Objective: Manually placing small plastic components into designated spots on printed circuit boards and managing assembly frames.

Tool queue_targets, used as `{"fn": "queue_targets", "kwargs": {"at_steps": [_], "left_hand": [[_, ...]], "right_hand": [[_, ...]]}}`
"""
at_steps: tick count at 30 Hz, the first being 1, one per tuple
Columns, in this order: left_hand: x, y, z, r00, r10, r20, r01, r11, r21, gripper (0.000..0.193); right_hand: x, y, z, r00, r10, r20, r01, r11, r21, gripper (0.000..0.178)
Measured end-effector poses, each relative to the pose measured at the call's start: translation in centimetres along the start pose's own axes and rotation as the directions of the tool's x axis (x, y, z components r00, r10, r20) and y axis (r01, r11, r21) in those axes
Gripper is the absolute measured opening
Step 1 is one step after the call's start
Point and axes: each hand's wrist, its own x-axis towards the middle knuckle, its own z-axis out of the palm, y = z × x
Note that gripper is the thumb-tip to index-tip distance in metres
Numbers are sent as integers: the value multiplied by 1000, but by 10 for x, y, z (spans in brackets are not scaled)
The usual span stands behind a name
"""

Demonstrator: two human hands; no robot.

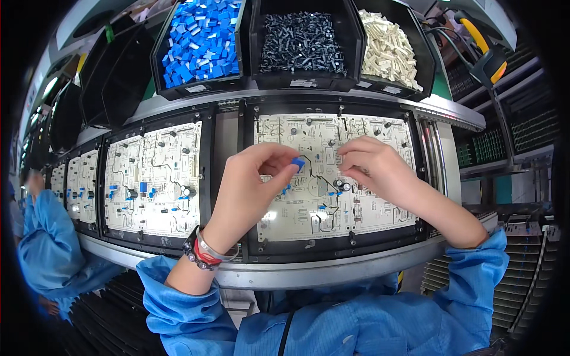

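My left hand [252, 181], with bracelets on its wrist, pinches a small blue box capacitor [298, 162] between thumb and forefinger. It hangs over the left part of a pale circuit board panel [285, 219] held in a black frame [309, 249]. Over the right half of that panel, my right hand [380, 169] has its thumb and fingertips drawn together. Whatever they may hold is too small or hidden to make out. Between the hands, black cylindrical capacitors [343, 186] and small blue parts [322, 207] stand on the board.
Behind the panel stand black bins of blue box capacitors [202, 41], dark small parts [303, 44] and cream-coloured parts [389, 53]. More framed boards [154, 178] line the rail to the left. A co-worker's blue sleeve [50, 231] is at far left. A yellow-and-black handheld scanner [490, 59] hangs at right.
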Motion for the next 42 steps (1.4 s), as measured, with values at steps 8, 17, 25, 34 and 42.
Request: {"fn": "queue_targets", "kwargs": {"at_steps": [8, 17, 25, 34, 42], "left_hand": [[0, -6, 12, 945, 302, 125, -323, 811, 487, 15], [3, -7, 11, 941, 330, 74, -292, 683, 670, 15], [2, -3, 13, 934, 333, 129, -322, 633, 704, 17], [0, -2, 12, 939, 314, 143, -316, 617, 721, 16], [-3, 4, 17, 942, 288, 173, -312, 561, 767, 15]], "right_hand": [[5, 5, -13, 984, 50, 169, -71, 990, 120, 17], [13, 14, -18, 997, -53, 54, 45, 988, 146, 36], [31, 8, -40, 998, -45, -34, 49, 992, 118, 35], [97, 12, -55, 946, -191, -263, 211, 976, 49, 26], [155, 48, -21, 933, -176, -313, 32, 909, -416, 19]]}}
